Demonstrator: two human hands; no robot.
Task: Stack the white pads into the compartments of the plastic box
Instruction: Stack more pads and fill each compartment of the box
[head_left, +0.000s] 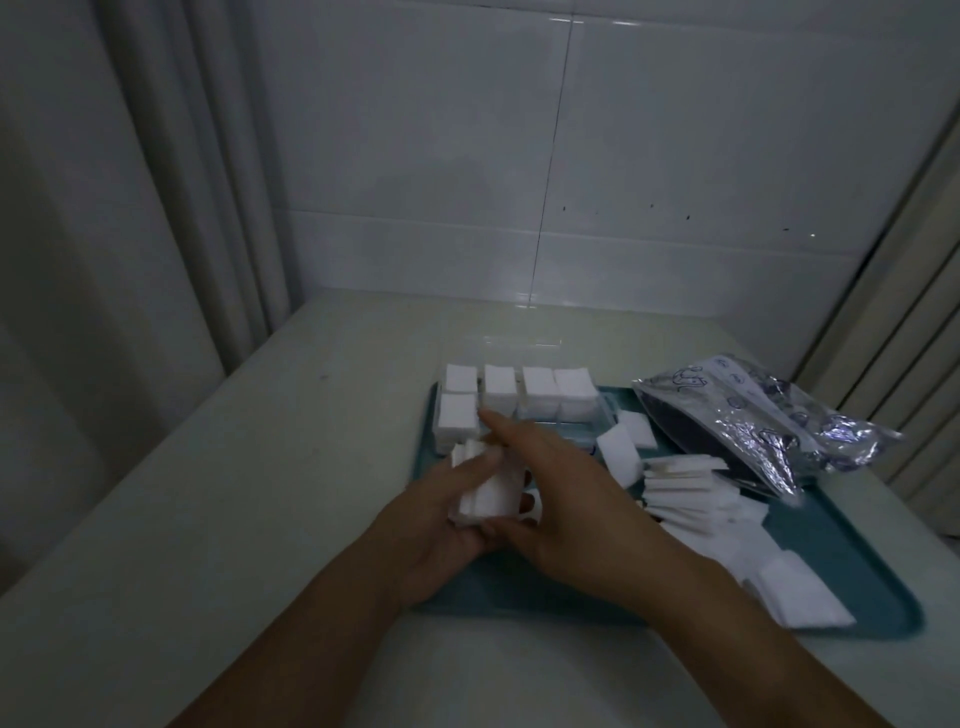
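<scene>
A clear plastic box with its lid raised stands at the far end of a teal tray. Several of its compartments hold stacks of white pads. My left hand grips a small stack of white pads just in front of the box. My right hand holds the same stack from the right, thumb under it and index finger stretched toward the box. Loose white pads lie scattered over the tray to the right.
A crinkled silver and dark plastic bag lies on the tray's far right corner. The tray sits on a pale table against a white tiled wall. A curtain hangs at the left.
</scene>
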